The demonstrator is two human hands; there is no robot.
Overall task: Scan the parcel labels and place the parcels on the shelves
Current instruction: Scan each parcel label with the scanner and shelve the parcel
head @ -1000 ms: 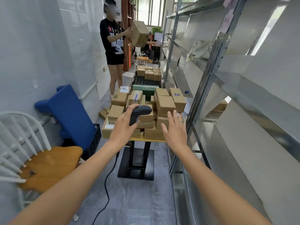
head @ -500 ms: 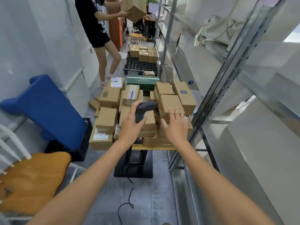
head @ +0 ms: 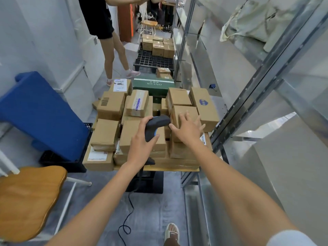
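The left hand (head: 140,142) holds the scanner (head: 156,125) over the table (head: 177,169) full of parcels. The right hand (head: 188,129) is spread wide on one parcel (head: 184,113) beside the scanner. Grab that box by both sides so it won't slip.

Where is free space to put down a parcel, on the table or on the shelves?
The table is crowded: cardboard parcels cover it, stacked. Bare room is on the metal shelf to the right, between the upright post and the pale bag above, and on the lower shelf beside the right hand.
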